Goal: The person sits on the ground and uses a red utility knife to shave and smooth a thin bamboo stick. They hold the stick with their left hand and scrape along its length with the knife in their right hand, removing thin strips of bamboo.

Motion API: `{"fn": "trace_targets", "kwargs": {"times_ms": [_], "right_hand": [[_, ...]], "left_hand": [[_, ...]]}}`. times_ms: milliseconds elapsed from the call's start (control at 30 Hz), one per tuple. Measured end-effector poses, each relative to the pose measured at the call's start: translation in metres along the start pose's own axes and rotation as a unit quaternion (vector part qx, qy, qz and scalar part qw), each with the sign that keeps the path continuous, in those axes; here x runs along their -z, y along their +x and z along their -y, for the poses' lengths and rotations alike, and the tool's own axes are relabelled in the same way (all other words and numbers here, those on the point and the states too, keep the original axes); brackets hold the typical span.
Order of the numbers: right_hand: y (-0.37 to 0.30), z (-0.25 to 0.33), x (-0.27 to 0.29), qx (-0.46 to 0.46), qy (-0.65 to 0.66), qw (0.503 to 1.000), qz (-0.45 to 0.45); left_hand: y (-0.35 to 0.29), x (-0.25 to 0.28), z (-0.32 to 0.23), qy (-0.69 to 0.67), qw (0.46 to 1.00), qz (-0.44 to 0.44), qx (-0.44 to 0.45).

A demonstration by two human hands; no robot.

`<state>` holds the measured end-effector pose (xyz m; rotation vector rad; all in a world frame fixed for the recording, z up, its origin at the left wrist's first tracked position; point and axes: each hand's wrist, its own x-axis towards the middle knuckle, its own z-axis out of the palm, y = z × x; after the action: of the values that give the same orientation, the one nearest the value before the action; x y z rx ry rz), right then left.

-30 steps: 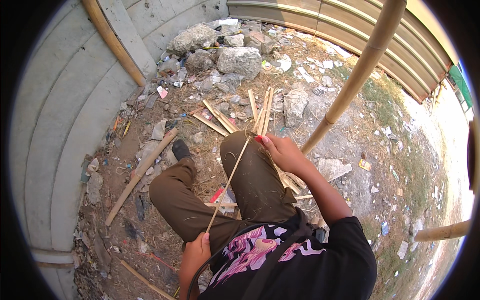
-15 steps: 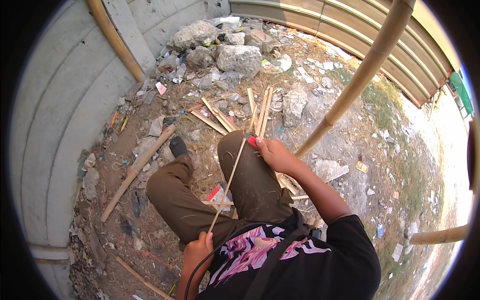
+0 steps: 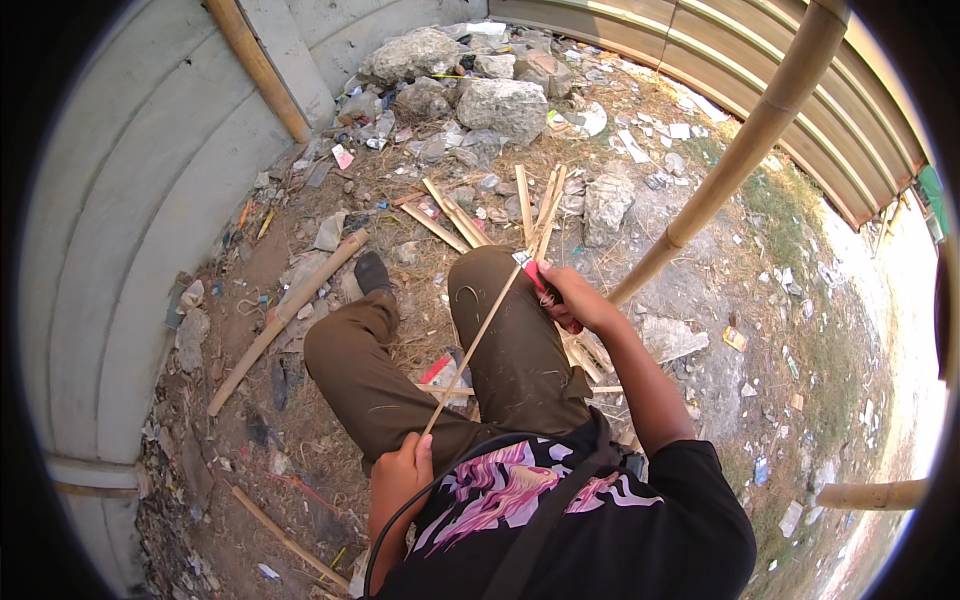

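Observation:
My left hand [image 3: 402, 470] is closed around the lower end of a thin bamboo strip [image 3: 478, 342], close to my waist. The strip slants up across my right thigh, its far end near the knee. There, my right hand [image 3: 578, 298] grips a red-handled cutter knife [image 3: 536, 280], whose pale metal tip touches or lies just beside the strip; I cannot tell which. Fine curled shavings cling to my brown trousers [image 3: 505, 375]. Beyond my right knee several split bamboo pieces [image 3: 525, 205] lie on the ground.
A thick bamboo pole [image 3: 710, 195] rises slantwise on the right. Another pole [image 3: 290, 320] lies by my left foot. Large rocks [image 3: 503, 108] and litter sit before the grey wall [image 3: 170, 200] and the corrugated metal fence [image 3: 740, 50]. A cut bamboo end [image 3: 873, 495] juts in at right.
My right hand has turned, so more of the knife's red handle shows. The left hand keeps its hold on the strip. The whole view has shifted slightly.

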<state>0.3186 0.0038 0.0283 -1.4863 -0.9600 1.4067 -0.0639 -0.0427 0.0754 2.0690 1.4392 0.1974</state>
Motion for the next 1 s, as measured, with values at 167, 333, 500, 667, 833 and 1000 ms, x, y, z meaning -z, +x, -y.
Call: {"fn": "trace_targets", "kwargs": {"times_ms": [167,333,500,667,833,1000], "right_hand": [[-0.012,0.006,-0.014,0.144,-0.152,0.977,0.041],[-0.048,0.040,-0.030,0.155,-0.090,0.981,0.075],[-0.057,0.042,-0.023,0.291,-0.009,0.957,-0.008],[-0.058,0.057,-0.039,0.249,0.118,0.958,-0.074],[-0.046,0.062,-0.068,0.209,0.135,0.964,-0.089],[-0.045,0.060,-0.081,0.169,0.043,0.971,-0.162]], "left_hand": [[0.012,-0.028,-0.029,-0.062,0.997,-0.039,-0.031],[0.039,-0.013,-0.079,-0.149,0.985,-0.035,-0.078],[0.074,-0.002,-0.089,-0.381,0.920,0.060,-0.065],[0.096,0.022,-0.078,-0.494,0.849,0.185,-0.031],[0.124,0.033,-0.067,-0.575,0.780,0.239,-0.062],[0.153,0.042,-0.064,-0.571,0.765,0.299,-0.002]]}}
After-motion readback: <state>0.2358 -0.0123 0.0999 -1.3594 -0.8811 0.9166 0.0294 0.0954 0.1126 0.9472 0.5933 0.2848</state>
